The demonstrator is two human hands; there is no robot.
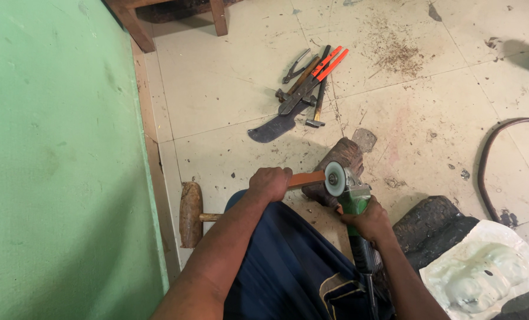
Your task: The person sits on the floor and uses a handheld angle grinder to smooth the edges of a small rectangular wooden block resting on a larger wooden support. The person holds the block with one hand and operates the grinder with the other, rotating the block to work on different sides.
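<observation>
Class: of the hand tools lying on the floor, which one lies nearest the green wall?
The wooden mallet, alone by the wall's foot; the pliers, hammer and curved blade lie piled farther out.

Both bare forearms reach forward from the lower edge of the view, converging ahead of the lap. The left hand is closed in a fist, knuckles up. The right hand sits lower and nearer, fingers wrapped tight, wrist slightly bent

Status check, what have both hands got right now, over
Left hand grips orange strip against grinder disc. Right hand holds green angle grinder. Log directly behind.
</observation>
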